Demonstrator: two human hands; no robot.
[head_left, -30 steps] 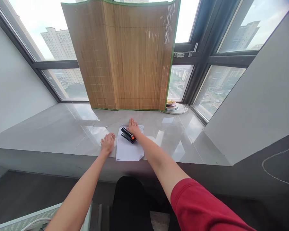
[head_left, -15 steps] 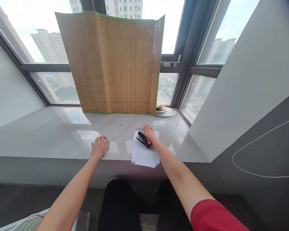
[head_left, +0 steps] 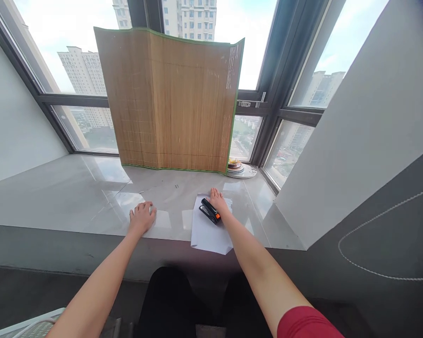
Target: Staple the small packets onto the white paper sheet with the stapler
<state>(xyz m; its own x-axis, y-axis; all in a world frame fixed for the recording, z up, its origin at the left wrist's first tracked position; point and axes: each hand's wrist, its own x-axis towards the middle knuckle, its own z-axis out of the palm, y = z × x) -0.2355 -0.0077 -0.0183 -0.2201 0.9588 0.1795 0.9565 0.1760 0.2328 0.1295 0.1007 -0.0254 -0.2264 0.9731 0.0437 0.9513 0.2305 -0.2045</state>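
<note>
My left hand [head_left: 142, 218] rests on the pale tiled windowsill [head_left: 169, 204], fingers apart and a little bent, with nothing seen in it. To its right, white paper sheets [head_left: 207, 238] lie on the sill, their near end hanging past the front edge. On the paper lies a black stapler [head_left: 209, 211] with an orange patch. My right hand [head_left: 217, 199] lies flat over the paper's far part, just beside the stapler, fingers stretched forward. The hand and forearm hide part of the paper.
A bamboo mat [head_left: 190, 112] with green edging stands upright against the window. Stacked plates [head_left: 240, 171] sit by its lower right corner. Small loose staples [head_left: 176, 186] lie on the sill. A beaded cord [head_left: 359, 266] hangs at right; a white-framed object [head_left: 38, 324] is at lower left.
The view has shifted slightly, so the mat and sill sit a bit lower in the picture. Both hands, the stapler and the paper keep nearly the same places on the sill.
</note>
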